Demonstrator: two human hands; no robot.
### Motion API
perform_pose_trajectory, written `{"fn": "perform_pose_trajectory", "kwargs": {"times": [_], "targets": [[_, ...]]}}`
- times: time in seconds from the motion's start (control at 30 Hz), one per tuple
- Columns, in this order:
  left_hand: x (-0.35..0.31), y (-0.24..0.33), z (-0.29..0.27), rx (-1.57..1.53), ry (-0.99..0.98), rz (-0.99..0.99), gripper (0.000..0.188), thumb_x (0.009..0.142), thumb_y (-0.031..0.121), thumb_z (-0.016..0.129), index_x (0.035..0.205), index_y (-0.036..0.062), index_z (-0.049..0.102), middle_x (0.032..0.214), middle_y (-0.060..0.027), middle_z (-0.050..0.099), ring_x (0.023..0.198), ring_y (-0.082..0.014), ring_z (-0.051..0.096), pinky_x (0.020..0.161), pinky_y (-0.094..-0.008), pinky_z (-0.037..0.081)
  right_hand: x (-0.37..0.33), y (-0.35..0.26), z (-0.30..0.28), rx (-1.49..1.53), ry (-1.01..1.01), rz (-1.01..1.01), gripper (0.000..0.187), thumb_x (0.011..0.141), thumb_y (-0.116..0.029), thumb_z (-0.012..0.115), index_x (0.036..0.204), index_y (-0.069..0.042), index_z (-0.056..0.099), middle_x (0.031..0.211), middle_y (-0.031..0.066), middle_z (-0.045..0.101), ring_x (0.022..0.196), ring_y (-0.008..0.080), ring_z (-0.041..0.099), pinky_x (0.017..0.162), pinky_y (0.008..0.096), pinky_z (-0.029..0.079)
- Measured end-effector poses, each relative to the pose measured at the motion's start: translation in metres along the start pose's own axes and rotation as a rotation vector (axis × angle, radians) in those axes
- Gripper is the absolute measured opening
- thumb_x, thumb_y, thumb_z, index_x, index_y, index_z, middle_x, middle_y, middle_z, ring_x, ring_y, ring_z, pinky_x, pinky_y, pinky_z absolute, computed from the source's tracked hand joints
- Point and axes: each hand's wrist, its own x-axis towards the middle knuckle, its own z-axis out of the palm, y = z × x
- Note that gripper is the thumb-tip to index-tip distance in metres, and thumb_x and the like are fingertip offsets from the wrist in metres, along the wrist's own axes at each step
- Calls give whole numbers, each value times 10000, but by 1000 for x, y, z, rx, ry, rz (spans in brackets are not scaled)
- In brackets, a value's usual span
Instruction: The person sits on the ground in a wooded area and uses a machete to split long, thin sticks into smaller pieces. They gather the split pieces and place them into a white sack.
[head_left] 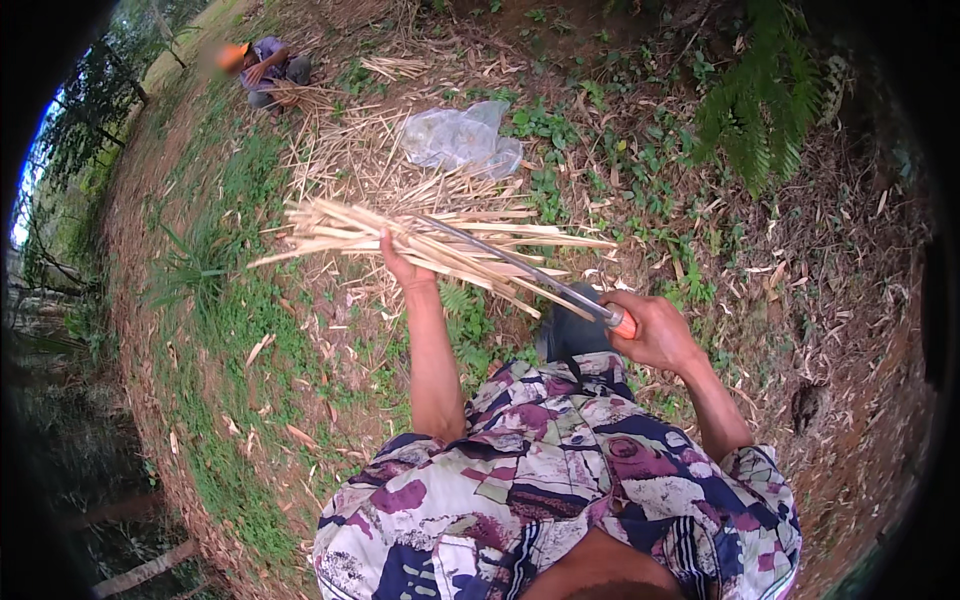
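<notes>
My left hand (407,268) is closed around a loose bundle of pale split bamboo strips (345,222). The strips lie roughly sideways and fan out at both ends. In my right hand (655,332) is a long, slim knife (520,264), gripped by its orange handle. Its blade slants up and to the left across the bundle, with the tip near my left hand; whether it touches the strips I cannot tell. My right fingers are partly hidden around the handle.
More strips (330,150) lie scattered on the ground beyond the bundle, beside a clear plastic bag (455,138). At the far left another person (272,68) in an orange cap crouches by a pile of strips. Green fern fronds (755,110) hang at the upper right.
</notes>
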Motion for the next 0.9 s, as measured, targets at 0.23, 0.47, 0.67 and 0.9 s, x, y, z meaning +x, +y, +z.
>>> {"fn": "perform_pose_trajectory", "kwargs": {"times": [0.23,0.47,0.67,0.9], "targets": [[71,8,36,16,308,113,593,844,390,487,1308,53,335,1301,-196,386,1192,-325,419,1003,-520,374,92,99,-41,115,200,175,323,671,-155,648,980,-73,603,810,146,628,695,297,612,656,377,489],[209,-25,45,-137,235,376,530,779,371,561,1213,72,498,1246,-153,502,1130,-333,476,979,-549,354,200,298,-55,-32,166,493,307,658,-207,616,923,-52,605,805,176,629,716,311,616,670,389,474],[261,-60,81,-155,295,504,544,776,364,572,1211,46,495,1221,-155,524,1116,-354,482,973,-577,343,200,483,-30,44,-300,869,308,644,-205,670,886,-25,610,739,149,642,688,269,644,660,355,495],[321,-67,104,-168,240,514,533,744,335,629,1181,55,506,1225,-155,508,1125,-352,466,978,-592,332,188,542,-38,103,-588,1071,272,630,-92,707,834,42,586,675,113,642,549,199,632,496,344,509]]}}
